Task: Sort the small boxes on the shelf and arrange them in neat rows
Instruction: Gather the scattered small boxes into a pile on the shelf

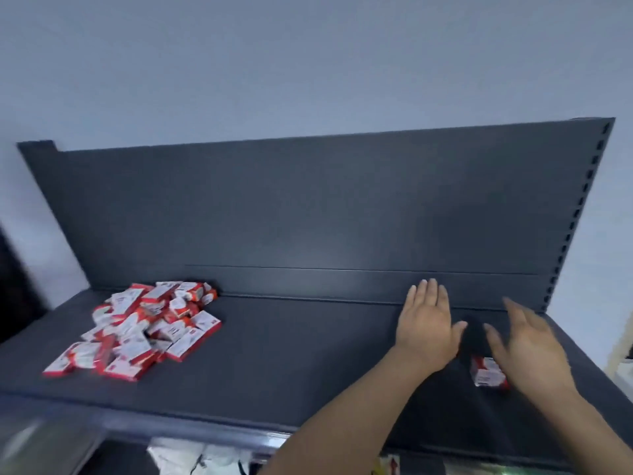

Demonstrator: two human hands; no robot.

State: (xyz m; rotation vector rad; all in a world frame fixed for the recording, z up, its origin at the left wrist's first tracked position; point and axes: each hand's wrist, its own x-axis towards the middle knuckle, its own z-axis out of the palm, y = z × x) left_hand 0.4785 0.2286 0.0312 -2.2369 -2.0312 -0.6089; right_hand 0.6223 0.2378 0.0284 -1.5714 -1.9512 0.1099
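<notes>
A loose heap of several small red-and-white boxes [147,329] lies on the left part of the dark grey shelf [291,354], reaching back to the rear panel. One more red-and-white box [486,371] stands alone at the right, partly hidden under my right hand. My left hand [428,323] hovers flat over the shelf near the rear panel, fingers straight and together, holding nothing. My right hand [527,344] is blurred, fingers spread, just right of and above the single box; no grip on it shows.
A dark rear panel [308,207] rises behind the shelf, with a slotted upright [579,214] at its right end. The shelf's front edge [205,419] runs below my forearms. Blurred items [191,457] sit on a lower level. A pale wall is behind.
</notes>
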